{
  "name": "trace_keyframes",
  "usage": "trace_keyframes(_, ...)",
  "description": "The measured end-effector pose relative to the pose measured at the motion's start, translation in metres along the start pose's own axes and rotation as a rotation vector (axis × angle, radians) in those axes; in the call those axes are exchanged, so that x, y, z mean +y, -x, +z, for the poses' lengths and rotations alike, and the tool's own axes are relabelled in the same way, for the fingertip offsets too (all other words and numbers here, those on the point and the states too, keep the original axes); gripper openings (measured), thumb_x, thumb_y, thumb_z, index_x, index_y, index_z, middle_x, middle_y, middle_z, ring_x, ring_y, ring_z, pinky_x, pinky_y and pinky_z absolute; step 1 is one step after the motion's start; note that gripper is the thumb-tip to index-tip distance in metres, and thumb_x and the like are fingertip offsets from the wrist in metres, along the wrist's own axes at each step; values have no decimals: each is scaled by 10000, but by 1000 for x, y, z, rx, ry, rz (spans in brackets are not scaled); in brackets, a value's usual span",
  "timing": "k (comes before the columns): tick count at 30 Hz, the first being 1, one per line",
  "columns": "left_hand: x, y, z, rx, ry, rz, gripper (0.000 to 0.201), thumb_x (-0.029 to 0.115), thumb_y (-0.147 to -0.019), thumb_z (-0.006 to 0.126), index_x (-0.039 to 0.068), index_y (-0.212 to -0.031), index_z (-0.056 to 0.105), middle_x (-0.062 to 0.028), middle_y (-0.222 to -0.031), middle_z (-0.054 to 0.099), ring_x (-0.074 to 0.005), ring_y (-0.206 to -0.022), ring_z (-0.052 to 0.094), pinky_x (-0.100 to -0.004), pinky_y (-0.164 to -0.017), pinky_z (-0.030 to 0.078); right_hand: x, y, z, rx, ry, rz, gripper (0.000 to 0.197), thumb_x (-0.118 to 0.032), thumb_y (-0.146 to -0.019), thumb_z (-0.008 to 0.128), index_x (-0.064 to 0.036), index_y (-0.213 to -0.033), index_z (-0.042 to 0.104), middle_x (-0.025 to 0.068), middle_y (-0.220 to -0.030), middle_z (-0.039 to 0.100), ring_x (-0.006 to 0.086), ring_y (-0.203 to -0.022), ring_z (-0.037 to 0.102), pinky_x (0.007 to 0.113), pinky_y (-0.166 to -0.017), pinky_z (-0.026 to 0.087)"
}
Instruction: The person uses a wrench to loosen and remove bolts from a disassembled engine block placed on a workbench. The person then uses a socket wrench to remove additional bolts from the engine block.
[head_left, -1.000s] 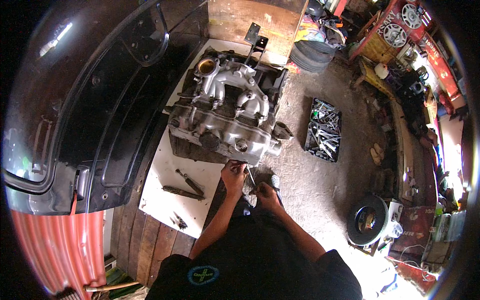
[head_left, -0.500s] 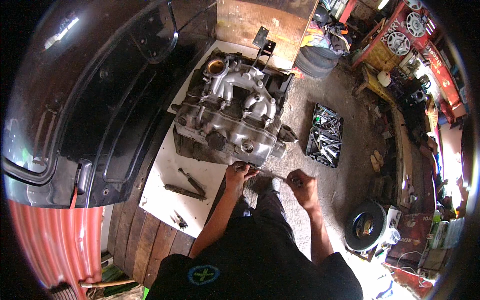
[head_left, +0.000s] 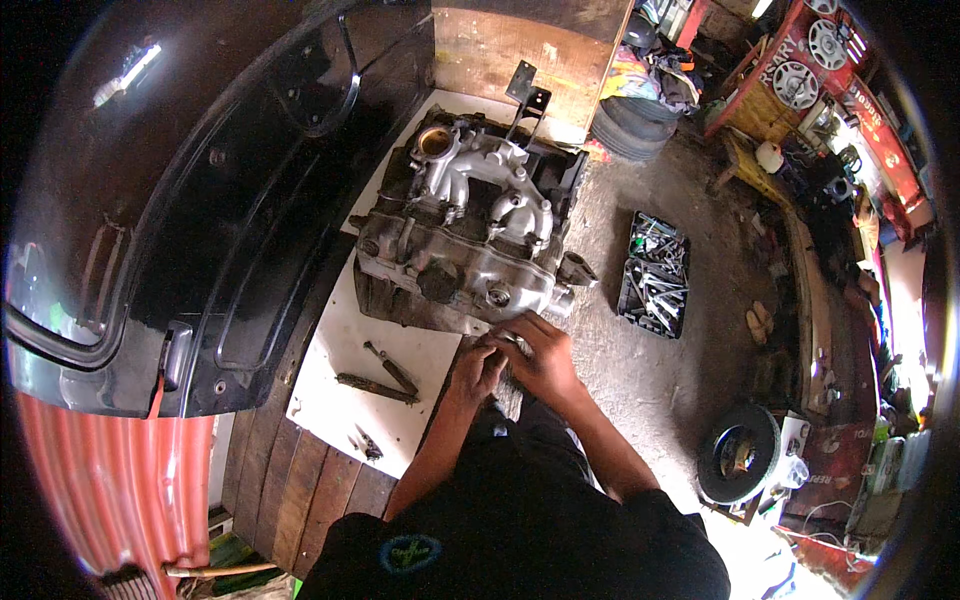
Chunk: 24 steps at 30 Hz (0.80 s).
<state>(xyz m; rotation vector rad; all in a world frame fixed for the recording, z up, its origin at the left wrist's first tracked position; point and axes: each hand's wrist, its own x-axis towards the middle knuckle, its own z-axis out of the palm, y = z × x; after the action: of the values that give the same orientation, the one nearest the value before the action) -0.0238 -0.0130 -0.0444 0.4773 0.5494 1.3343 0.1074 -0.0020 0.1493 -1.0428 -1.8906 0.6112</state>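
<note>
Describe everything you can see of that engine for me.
The engine looks like grimy metal, silvery on top and darker below. Thick curved pipes rise on its far half, beside a round opening with a tan inside. Its near cover carries a dark round cap. It sits askew on a white board. The left grip and right grip meet by its near edge; any contact is hard to make out.

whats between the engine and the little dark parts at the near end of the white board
In the head view, two long dark pieces lie on the white board between the engine and those little dark parts.
</note>
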Motion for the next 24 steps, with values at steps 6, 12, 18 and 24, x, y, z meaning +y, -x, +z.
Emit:
trace_keyframes(6,37,10,47,285,49,-36,117,-5,-862,613,-49,-965,578,-146,-897,620,-224,-830,631,-334,-801,542,49,100,-19,267,-83,449,84,-11,-803,669,-7,-877,629,128,-822,648,224,-720,659,315,-653,512)
trace_keyframes(12,18,2,51,351,-416,105,188,-9,-776,701,-51,-927,596,-118,-889,645,-167,-778,630,-271,-701,540,115,171,3,52,-1,555,113,-14,-875,590,3,-980,626,98,-811,692,152,-692,678,276,-629,534)
trace_keyframes(18,13,-5,57,421,-560,202,157,-44,-752,702,-39,-883,615,-95,-835,650,-157,-755,627,-268,-669,531,133,177,38,17,-140,562,134,-11,-882,582,14,-1010,613,104,-802,693,168,-713,689,284,-635,549)
trace_keyframes(24,11,-3,55,422,-575,226,140,-42,-764,682,-56,-890,624,-94,-843,651,-161,-739,626,-283,-676,537,140,177,47,0,-92,511,145,-6,-877,589,12,-1020,605,109,-822,696,179,-719,692,291,-647,556)
